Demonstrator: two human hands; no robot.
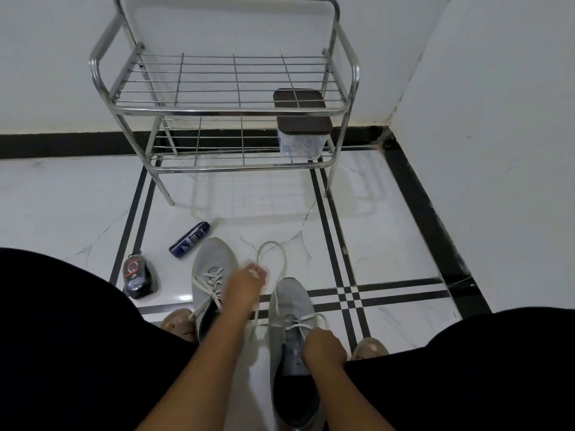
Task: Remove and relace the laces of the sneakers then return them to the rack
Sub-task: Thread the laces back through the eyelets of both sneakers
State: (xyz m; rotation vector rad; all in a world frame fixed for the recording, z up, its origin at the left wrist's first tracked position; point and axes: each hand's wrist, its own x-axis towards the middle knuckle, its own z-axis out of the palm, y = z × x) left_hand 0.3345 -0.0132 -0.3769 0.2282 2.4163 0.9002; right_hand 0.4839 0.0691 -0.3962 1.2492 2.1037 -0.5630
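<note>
My right hand (pixel 325 345) curls onto the tongue of the right sneaker (pixel 292 353); my left hand (pixel 247 283) pinches its lace (pixel 273 253), looped out ahead. The left sneaker (pixel 210 275) lies just left of that hand, laced. A hard tug could whip the lace free or drag the shoe. I count two sneakers, one bottle (pixel 189 240), one polish (pixel 138 276), and beyond, one rack (pixel 230 110).

Person as seen from the head camera. Both forearms are bare, with no sleeves, watch or jewellery visible on the left hand (pixel 245 284) or the right hand (pixel 323 345). A black garment (pixel 77 337) is worn over the legs, filling the near left and near right. Light-coloured footwear (pixel 370 348) is seen on both feet.
</note>
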